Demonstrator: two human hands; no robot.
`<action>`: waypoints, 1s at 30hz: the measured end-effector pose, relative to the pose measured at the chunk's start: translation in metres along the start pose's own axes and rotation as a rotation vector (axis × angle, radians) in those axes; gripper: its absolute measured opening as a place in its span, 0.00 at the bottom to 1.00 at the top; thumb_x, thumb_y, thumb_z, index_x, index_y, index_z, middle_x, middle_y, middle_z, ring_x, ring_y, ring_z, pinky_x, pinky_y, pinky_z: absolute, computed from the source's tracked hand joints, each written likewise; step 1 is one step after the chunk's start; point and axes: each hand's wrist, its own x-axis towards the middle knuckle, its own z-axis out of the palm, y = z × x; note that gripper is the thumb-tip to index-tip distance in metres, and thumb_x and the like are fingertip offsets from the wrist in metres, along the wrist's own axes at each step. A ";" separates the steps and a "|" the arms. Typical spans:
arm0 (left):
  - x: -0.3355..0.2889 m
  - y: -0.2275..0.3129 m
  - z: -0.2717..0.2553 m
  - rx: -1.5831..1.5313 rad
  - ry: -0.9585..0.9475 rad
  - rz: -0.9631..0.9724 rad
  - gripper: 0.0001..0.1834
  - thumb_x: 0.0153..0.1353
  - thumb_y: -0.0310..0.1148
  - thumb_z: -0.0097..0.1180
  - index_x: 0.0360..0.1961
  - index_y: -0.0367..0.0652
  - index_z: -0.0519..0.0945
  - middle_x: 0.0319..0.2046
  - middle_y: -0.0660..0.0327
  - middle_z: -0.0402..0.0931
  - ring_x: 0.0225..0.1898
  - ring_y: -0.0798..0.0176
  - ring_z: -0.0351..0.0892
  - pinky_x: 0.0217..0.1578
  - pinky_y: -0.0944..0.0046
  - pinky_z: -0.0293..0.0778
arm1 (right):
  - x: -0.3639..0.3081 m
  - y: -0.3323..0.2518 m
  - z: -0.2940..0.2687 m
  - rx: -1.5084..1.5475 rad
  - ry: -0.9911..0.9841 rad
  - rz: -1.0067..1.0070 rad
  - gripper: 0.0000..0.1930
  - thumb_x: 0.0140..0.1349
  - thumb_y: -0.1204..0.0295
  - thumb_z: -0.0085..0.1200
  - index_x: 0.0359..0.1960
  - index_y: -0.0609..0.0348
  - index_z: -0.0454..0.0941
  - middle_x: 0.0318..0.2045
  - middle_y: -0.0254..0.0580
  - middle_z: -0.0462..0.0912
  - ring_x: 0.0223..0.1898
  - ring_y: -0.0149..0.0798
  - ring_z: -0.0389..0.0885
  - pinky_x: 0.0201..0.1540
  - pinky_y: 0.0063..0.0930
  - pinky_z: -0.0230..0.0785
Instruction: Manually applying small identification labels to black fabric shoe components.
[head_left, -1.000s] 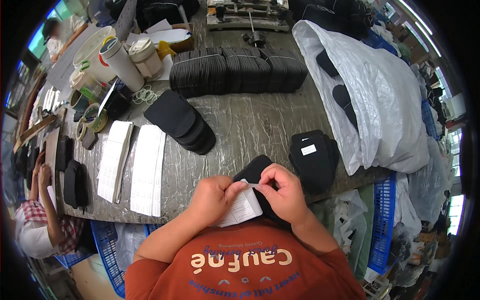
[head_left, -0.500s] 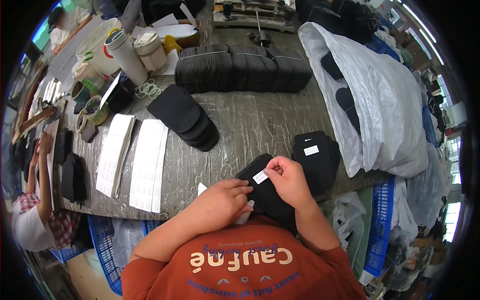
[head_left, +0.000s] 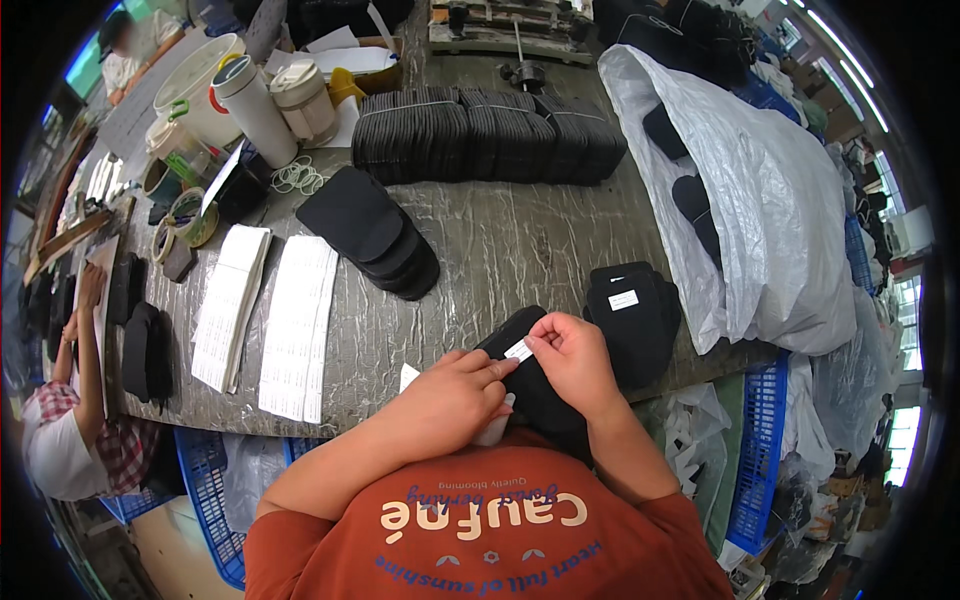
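Observation:
A black insole-shaped piece (head_left: 545, 395) lies at the table's near edge, in front of my body. On it sits a small white label (head_left: 519, 350). The thumb and fingertips of my right hand (head_left: 572, 360) pinch together at the label's right end. My left hand (head_left: 460, 395) presses its fingertips on the label's left end. A white paper strip (head_left: 495, 428) is held under that hand's curled fingers, its other end poking out at the left. Right of my hands, a stack of black pieces (head_left: 640, 335) carries a similar label on top.
Two stacks of printed white strips (head_left: 298, 330) lie at the left, near fanned black pieces (head_left: 365, 230). Banded black bundles (head_left: 485, 135) stand at the back. A white sack (head_left: 740, 200) slumps at the right. Bottles (head_left: 255, 115) stand back left; a co-worker's hands (head_left: 90, 290) are far left.
My left fingers have moved up and right onto the label's left end, covering part of it. My right hand has shifted very slightly and stays pinched at the right end.

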 end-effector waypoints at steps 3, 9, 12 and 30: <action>0.001 -0.001 0.003 0.042 -0.024 0.013 0.12 0.60 0.35 0.59 0.29 0.34 0.78 0.55 0.50 0.77 0.47 0.52 0.76 0.50 0.54 0.71 | 0.000 -0.010 -0.003 -0.030 0.006 0.037 0.09 0.55 0.76 0.62 0.36 0.63 0.77 0.25 0.46 0.83 0.26 0.41 0.83 0.30 0.32 0.72; 0.004 0.000 0.003 0.050 -0.045 -0.001 0.12 0.60 0.34 0.59 0.28 0.34 0.79 0.54 0.50 0.78 0.46 0.52 0.76 0.50 0.55 0.71 | 0.001 -0.012 -0.001 -0.144 0.060 0.068 0.15 0.53 0.76 0.64 0.40 0.60 0.72 0.23 0.44 0.82 0.26 0.45 0.82 0.31 0.36 0.73; 0.003 0.000 0.004 0.056 -0.020 -0.006 0.12 0.59 0.34 0.59 0.28 0.34 0.79 0.52 0.50 0.79 0.45 0.51 0.76 0.49 0.54 0.72 | 0.003 -0.026 0.000 -0.306 0.083 0.042 0.16 0.51 0.75 0.66 0.39 0.60 0.73 0.23 0.43 0.81 0.27 0.47 0.82 0.32 0.40 0.73; 0.001 -0.010 0.013 -0.232 0.236 -0.181 0.09 0.60 0.30 0.61 0.31 0.34 0.80 0.35 0.50 0.81 0.35 0.50 0.80 0.37 0.54 0.75 | 0.020 -0.006 -0.099 -0.456 0.513 -0.023 0.10 0.56 0.77 0.62 0.34 0.61 0.71 0.26 0.45 0.75 0.29 0.43 0.76 0.34 0.36 0.69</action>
